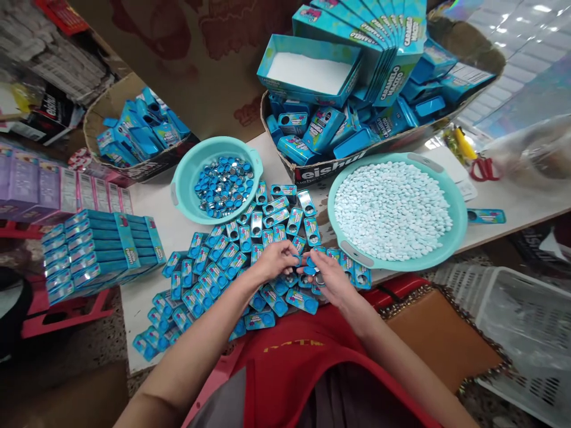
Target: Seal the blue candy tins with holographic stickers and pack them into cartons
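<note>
Two hands meet low over a crowded spread of slim blue candy tins (302, 302) on the white table (149, 202). L hand (280, 261): thumb & fingertips pinched nearly tog., at a small blue bit; can't tell if it's gripped. R hand (331, 274): half-curled, seems to have hold of a blue piece (311, 271), cap or tin end unclear, w/ a silver disc just beside.

Main risk = a drop: fingertip hold on tiny parts, & anything lost lands among look-alike tins, hard to spot. Next: tins at the near edge, right by the red apron (289, 356); a forearm sweep or lean could nudge some off. Same for those by the front L corner, approx.

Candy basin (459, 223), full of pale candies (392, 208), has its near rim at/over the table edge; an R elbow bump could tip it, spilling lots. Cap basin (176, 185), w/ blue & silver caps (225, 187), stands right against tins; a shove through the pile might jog it, prob. minor.
</note>
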Tool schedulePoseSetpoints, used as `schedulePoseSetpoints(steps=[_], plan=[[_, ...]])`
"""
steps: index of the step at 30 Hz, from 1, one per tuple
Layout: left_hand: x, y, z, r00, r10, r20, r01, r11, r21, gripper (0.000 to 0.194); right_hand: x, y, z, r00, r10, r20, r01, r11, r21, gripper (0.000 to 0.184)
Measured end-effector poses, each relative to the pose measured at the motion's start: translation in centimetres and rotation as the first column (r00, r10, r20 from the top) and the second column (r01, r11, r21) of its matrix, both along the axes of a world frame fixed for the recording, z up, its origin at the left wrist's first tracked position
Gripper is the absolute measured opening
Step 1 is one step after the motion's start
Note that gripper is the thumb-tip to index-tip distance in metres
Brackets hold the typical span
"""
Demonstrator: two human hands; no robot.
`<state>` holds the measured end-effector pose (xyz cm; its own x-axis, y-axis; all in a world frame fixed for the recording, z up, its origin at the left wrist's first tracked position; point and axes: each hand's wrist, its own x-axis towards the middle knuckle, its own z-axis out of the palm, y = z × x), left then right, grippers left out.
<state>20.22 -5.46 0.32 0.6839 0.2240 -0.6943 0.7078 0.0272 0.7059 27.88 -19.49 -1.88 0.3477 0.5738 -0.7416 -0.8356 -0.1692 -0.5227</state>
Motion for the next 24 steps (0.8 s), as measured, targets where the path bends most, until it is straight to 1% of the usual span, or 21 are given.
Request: schedulePoseSetpoints(steps=[1, 2, 3, 4, 5, 6, 7, 8, 9, 11, 13, 14, 15, 16, 18, 19, 20, 21, 22, 23, 24], plan=[[0.1, 0.3, -0.1, 1.000, -0.010, -0.020, 0.012, 0.996, 0.091, 0.007, 0.1, -0.3, 0.2, 0.999, -0.015, -0.031, 0.015, 1.000, 0.013, 0.045], [0.3, 0.5, -0.1, 0.998, -0.051, -0.040, 0.058, 0.976, 0.210, 0.005, 0.2, -0.6, 0.4, 0.998, -0.025, -0.050, 0.026, 0.999, 0.026, 0.044], [0.5, 0.8, -0.2, 0.990, -0.121, -0.067, 0.137, 0.931, 0.339, 0.004, 0.3, -1.0, 0.5, 0.998, -0.024, -0.054, 0.026, 0.999, 0.038, 0.043], [0.8, 1.0, -0.3, 0.971, -0.206, -0.120, 0.238, 0.858, 0.456, 0.005, 0.4, -1.5, 0.6, 0.999, -0.016, -0.043, 0.018, 0.999, 0.044, 0.041], [1.3, 1.0, -0.3, 0.936, -0.286, -0.204, 0.352, 0.764, 0.541, 0.009, 0.5, -2.0, 0.7, 1.000, 0.001, -0.019, 0.000, 0.999, 0.041, 0.041], [1.7, 0.9, -0.4, 0.889, -0.343, -0.303, 0.458, 0.670, 0.584, 0.016, 0.5, -2.4, 0.6, 0.999, 0.028, 0.015, -0.028, 0.999, 0.025, 0.040], [2.3, 0.6, -0.4, 0.841, -0.372, -0.394, 0.542, 0.595, 0.594, 0.024, 0.5, -2.9, 0.4, 0.996, 0.063, 0.057, -0.063, 0.998, 0.000, 0.040], [2.8, 0.3, -0.4, 0.798, -0.381, -0.466, 0.601, 0.545, 0.585, 0.032, 0.5, -3.3, 0.2, 0.989, 0.103, 0.102, -0.100, 0.994, -0.033, 0.039], [3.3, 0.0, -0.4, 0.767, -0.377, -0.519, 0.639, 0.516, 0.570, 0.037, 0.5, -3.6, -0.1, 0.978, 0.149, 0.146, -0.140, 0.988, -0.067, 0.039], [4.1, -0.6, -0.2, 0.738, -0.367, -0.566, 0.670, 0.494, 0.554, 0.039, 0.4, -4.0, -0.6, 0.941, 0.247, 0.232, -0.219, 0.965, -0.142, 0.034], [4.3, -0.9, -0.1, 0.730, -0.362, -0.580, 0.680, 0.474, 0.560, 0.039, 0.2, -3.9, -0.9, 0.855, 0.370, 0.362, -0.298, 0.924, -0.240, 0.021], [4.3, -1.0, 0.0, 0.730, -0.363, -0.580, 0.680, 0.469, 0.563, 0.039, 0.1, -3.6, -0.8, 0.773, 0.451, 0.446, -0.339, 0.888, -0.311, 0.014], [4.1, -1.0, 0.0, 0.733, -0.363, -0.575, 0.677, 0.470, 0.567, 0.041, 0.0, -3.1, -0.6, 0.655, 0.547, 0.521, -0.376, 0.834, -0.403, 0.009], [3.9, -1.0, 0.0, 0.738, -0.359, -0.571, 0.671, 0.474, 0.570, 0.043, -0.2, -2.6, -0.4, 0.509, 0.648, 0.567, -0.400, 0.761, -0.511, 0.009], [3.5, -0.9, 0.0, 0.749, -0.346, -0.564, 0.658, 0.487, 0.575, 0.044, -0.5, -1.2, 0.4, 0.217, 0.819, 0.531, -0.393, 0.571, -0.721, 0.015], [3.3, -0.9, -0.1, 0.754, -0.342, -0.562, 0.652, 0.495, 0.574, 0.044, -0.6, -0.4, 0.8, 0.110, 0.878, 0.465, -0.370, 0.470, -0.801, 0.020], [3.2, -0.8, -0.3, 0.758, -0.341, -0.556, 0.647, 0.501, 0.575, 0.043, -0.7, 0.3, 1.1, 0.036, 0.919, 0.393, -0.345, 0.381, -0.858, 0.026], [3.0, -0.8, -0.4, 0.764, -0.341, -0.548, 0.641, 0.505, 0.578, 0.042, -0.8, 0.9, 1.3, -0.014, 0.942, 0.334, -0.325, 0.312, -0.893, 0.031], [3.0, -0.8, -0.6, 0.770, -0.344, -0.538, 0.634, 0.509, 0.582, 0.042, -0.8, 1.5, 1.4, -0.047, 0.955, 0.292, -0.314, 0.263, -0.912, 0.033], [2.9, -0.8, -0.8, 0.777, -0.344, -0.528, 0.626, 0.515, 0.586, 0.042, -0.9, 1.9, 1.4, -0.066, 0.962, 0.266, -0.306, 0.234, -0.923, 0.035], [2.9, -0.8, -1.0, 0.785, -0.340, -0.519, 0.616, 0.522, 0.590, 0.043, -0.9, 2.2, 1.2, -0.075, 0.964, 0.256, -0.299, 0.224, -0.928, 0.036]])
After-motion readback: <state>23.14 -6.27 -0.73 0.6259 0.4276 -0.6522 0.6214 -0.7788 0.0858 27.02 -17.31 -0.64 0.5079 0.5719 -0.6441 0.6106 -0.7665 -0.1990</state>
